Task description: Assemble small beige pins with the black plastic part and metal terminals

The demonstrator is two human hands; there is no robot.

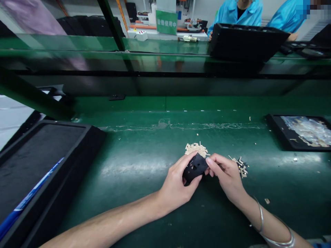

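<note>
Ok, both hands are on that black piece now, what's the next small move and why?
Probably reach the right hand to the small tan pieces just behind the black plastic part and pick one up. The left hand already grips the part, its cut-outs facing up, while the right hand's fingertips only touch its edge and look empty. A second scatter of bits lies just to the right.

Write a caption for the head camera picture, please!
Both hands, left and right, hold a small black part above a green table.

green sign (166, 22), white characters "设备使用中"
</note>
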